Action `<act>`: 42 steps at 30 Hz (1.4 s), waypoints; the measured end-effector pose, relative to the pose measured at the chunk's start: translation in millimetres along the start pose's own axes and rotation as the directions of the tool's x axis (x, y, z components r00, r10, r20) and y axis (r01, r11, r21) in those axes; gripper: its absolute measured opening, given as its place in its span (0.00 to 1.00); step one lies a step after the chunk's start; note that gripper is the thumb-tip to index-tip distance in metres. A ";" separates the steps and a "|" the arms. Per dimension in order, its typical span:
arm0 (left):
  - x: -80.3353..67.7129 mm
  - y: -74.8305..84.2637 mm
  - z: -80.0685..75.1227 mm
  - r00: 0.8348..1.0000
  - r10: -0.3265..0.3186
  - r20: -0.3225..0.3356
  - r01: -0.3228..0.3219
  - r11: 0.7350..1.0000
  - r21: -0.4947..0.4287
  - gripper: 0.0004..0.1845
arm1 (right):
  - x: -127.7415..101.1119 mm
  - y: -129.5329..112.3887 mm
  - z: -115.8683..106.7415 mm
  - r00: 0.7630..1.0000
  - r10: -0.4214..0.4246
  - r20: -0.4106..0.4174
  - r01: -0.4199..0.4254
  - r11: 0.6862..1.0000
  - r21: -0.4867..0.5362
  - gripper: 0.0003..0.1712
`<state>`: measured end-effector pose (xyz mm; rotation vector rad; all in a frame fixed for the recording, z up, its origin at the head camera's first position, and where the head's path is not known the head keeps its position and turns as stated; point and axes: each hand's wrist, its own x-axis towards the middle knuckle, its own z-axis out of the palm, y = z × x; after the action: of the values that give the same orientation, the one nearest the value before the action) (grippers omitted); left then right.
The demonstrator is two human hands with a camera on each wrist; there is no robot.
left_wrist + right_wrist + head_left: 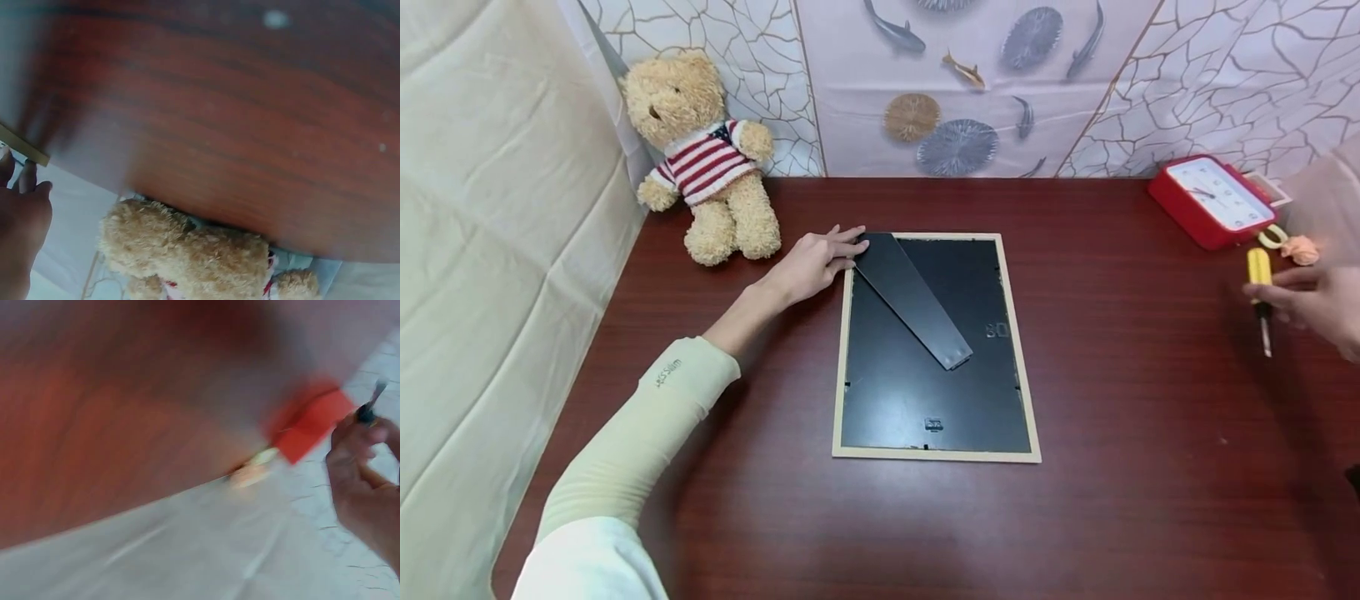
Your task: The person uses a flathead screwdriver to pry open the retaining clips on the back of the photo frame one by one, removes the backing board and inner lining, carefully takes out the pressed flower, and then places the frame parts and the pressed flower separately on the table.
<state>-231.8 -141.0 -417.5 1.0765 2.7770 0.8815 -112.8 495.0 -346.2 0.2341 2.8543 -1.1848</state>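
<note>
A picture frame (1032, 417) with a pale wooden rim lies back side up on the table, its black backing board and folded-out black stand leg (917, 300) showing. At its far left corner rests my left hand (816, 260), fingers stretched over the corner and the top of the leg. In the left wrist view, my left hand's fingers (28, 178) meet the frame's edge (25, 149). Far to the right, my right hand (1318, 302) pinches a screwdriver (1259, 268) with a yellow handle, tip pointing down toward the table. The right wrist view shows its metal shaft (377, 392) beyond the fingers.
A teddy bear (715, 167) in a striped sweater sits at the back left. At the back right stands a red clock (1213, 200), with a small peach-coloured item (1300, 250) beside it. Patterned cloth (970, 83) hangs along the table's far edge.
</note>
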 end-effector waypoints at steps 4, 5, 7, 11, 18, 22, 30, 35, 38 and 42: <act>-3.4 10.4 -5.5 0.999 -0.032 -0.033 0.032 0.999 -0.005 0.20 | -5.3 -48.7 20.5 0.998 -0.057 0.004 0.054 0.972 0.227 0.27; -3.9 11.1 -5.6 0.998 -0.040 -0.039 0.040 0.999 -0.003 0.20 | -7.9 -60.0 25.7 0.998 -0.060 0.007 0.056 0.968 0.245 0.26; -4.1 11.4 -5.0 0.997 -0.046 -0.057 0.046 0.999 -0.004 0.19 | -11.7 -76.4 37.3 0.994 -0.099 0.034 0.076 0.903 0.423 0.22; -3.0 10.2 -2.5 0.995 -0.041 -0.092 0.041 0.999 0.001 0.17 | -14.9 -96.3 63.5 0.952 -0.295 0.084 0.102 0.564 0.819 0.17; -5.6 12.0 -1.0 0.998 -0.043 -0.043 0.043 0.999 0.005 0.20 | -21.9 -128.1 107.5 0.874 -0.466 0.137 0.087 0.429 0.899 0.19; -9.1 1.9 4.2 0.997 -0.036 0.063 0.038 0.999 -0.024 0.29 | -27.5 -153.4 129.6 0.879 -0.442 0.181 0.082 0.513 0.854 0.19; -13.3 -26.5 10.5 0.976 -0.091 0.198 0.097 0.995 -0.021 0.53 | -24.2 -192.9 174.4 0.855 -0.473 0.214 0.181 0.658 0.731 0.13; -13.7 -33.2 9.2 0.976 -0.078 0.206 0.080 0.997 -0.005 0.55 | -13.7 -205.3 194.4 0.859 -0.491 0.144 0.261 0.663 0.702 0.12; -11.8 -34.1 8.1 0.975 -0.059 0.216 0.062 0.998 -0.006 0.57 | -5.5 -209.4 206.0 0.866 -0.487 0.112 0.263 0.635 0.727 0.10; -6.1 -29.3 4.2 0.971 -0.045 0.234 0.037 0.999 0.038 0.61 | 4.1 -213.1 219.9 0.880 -0.463 0.105 0.214 0.583 0.783 0.07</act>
<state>-244.1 -160.3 -437.2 1.0475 2.6164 0.6572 -154.1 191.6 -352.8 -0.4876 2.0096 -2.2244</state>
